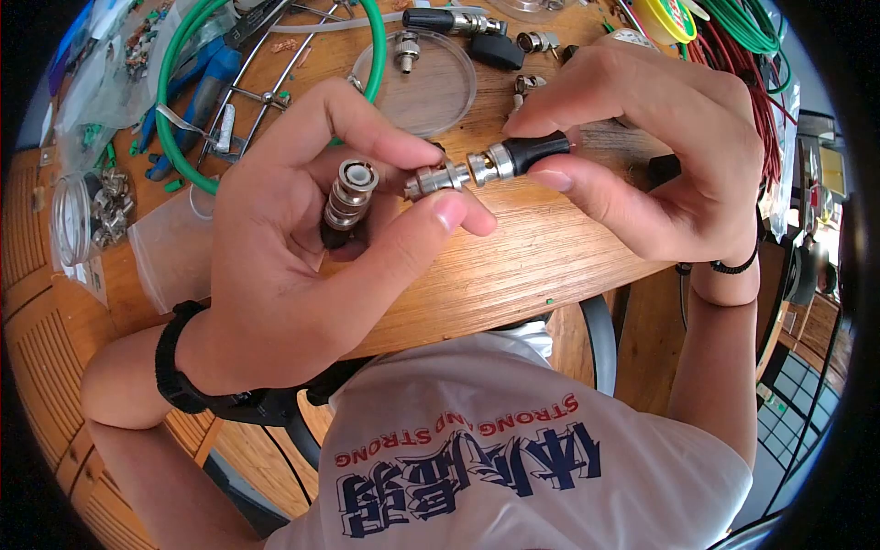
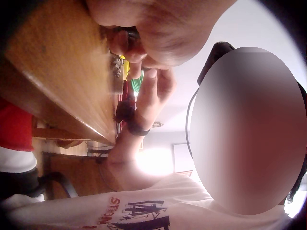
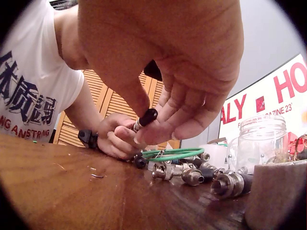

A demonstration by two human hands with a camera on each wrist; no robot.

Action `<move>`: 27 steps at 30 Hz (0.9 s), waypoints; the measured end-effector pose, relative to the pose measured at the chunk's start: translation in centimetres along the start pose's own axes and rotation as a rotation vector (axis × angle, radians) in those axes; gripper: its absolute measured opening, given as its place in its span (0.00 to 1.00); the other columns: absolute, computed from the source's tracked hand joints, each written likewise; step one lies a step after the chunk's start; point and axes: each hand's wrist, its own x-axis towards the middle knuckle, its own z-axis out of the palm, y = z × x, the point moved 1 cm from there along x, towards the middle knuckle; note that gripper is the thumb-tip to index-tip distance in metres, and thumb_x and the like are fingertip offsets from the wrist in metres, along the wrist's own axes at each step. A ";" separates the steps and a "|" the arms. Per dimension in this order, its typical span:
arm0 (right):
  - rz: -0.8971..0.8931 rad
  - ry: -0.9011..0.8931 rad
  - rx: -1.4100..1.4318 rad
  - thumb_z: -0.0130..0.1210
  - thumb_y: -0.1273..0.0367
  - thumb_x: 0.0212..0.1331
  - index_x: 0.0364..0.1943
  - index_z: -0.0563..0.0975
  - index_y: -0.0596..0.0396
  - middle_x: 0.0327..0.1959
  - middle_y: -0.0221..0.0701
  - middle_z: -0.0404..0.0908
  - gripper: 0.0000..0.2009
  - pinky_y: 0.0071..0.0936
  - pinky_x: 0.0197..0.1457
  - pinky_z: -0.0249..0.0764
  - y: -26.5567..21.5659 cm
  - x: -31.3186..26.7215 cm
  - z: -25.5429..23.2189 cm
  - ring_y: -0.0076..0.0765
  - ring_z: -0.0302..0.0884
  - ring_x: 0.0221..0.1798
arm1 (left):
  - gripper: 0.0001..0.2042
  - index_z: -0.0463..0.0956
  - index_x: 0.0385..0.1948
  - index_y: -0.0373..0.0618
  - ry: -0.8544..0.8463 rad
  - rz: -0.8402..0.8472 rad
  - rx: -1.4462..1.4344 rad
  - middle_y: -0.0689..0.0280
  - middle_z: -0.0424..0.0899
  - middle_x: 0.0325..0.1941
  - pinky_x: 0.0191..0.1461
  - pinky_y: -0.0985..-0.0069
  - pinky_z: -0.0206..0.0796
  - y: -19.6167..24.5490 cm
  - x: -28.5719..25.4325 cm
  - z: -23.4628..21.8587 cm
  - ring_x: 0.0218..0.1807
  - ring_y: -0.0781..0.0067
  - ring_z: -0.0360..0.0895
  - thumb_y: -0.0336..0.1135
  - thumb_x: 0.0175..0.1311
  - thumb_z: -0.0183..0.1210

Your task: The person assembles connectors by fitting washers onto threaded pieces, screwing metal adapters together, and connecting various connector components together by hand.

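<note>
Three metal connectors are in a person's two hands, above the near side of a wooden table (image 1: 513, 266). The left hand (image 1: 289, 238) pinches one, the silver connector (image 1: 433, 181), between thumb and fingers; a second, the ring-ended connector (image 1: 351, 194), stands upright within the same palm. The right hand (image 1: 674, 151) pinches the third, the black-booted connector (image 1: 495, 163), by its boot, in line with the silver one; whether the two are joined cannot be told. Farther off, one round clear dish (image 1: 438, 101) bears one small connector (image 1: 407, 52), at least two loose connectors (image 1: 536, 41) lying to its right. One loop of green cable (image 1: 378, 44) curves at far left, near blue-handled pliers (image 1: 218, 71); one yellow tub (image 1: 665, 20) sits at far right, beside red wires (image 1: 733, 82).
</note>
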 end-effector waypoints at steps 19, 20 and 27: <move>0.111 -0.301 0.075 0.61 0.66 0.69 0.45 0.80 0.64 0.40 0.40 0.89 0.13 0.33 0.48 0.84 0.0 0.8 -1.0 0.43 0.90 0.42 | 0.11 0.64 0.52 0.43 0.002 0.171 0.044 0.55 0.88 0.36 0.23 0.91 0.48 0.2 0.5 0.2 0.18 0.95 0.57 0.29 0.76 0.56; 0.130 -0.309 0.096 0.60 0.65 0.70 0.45 0.80 0.65 0.41 0.41 0.89 0.13 0.34 0.49 0.84 0.0 0.8 -1.1 0.43 0.90 0.43 | 0.11 0.64 0.52 0.43 0.003 0.171 0.044 0.55 0.88 0.36 0.23 0.91 0.48 0.3 0.5 0.3 0.19 0.95 0.57 0.29 0.76 0.56; 0.071 -0.303 0.067 0.60 0.65 0.70 0.44 0.81 0.64 0.41 0.41 0.90 0.13 0.36 0.51 0.85 0.0 0.8 -1.1 0.46 0.91 0.45 | 0.11 0.64 0.53 0.43 0.010 0.167 0.038 0.56 0.88 0.37 0.23 0.90 0.49 0.4 0.5 0.4 0.20 0.94 0.59 0.30 0.76 0.56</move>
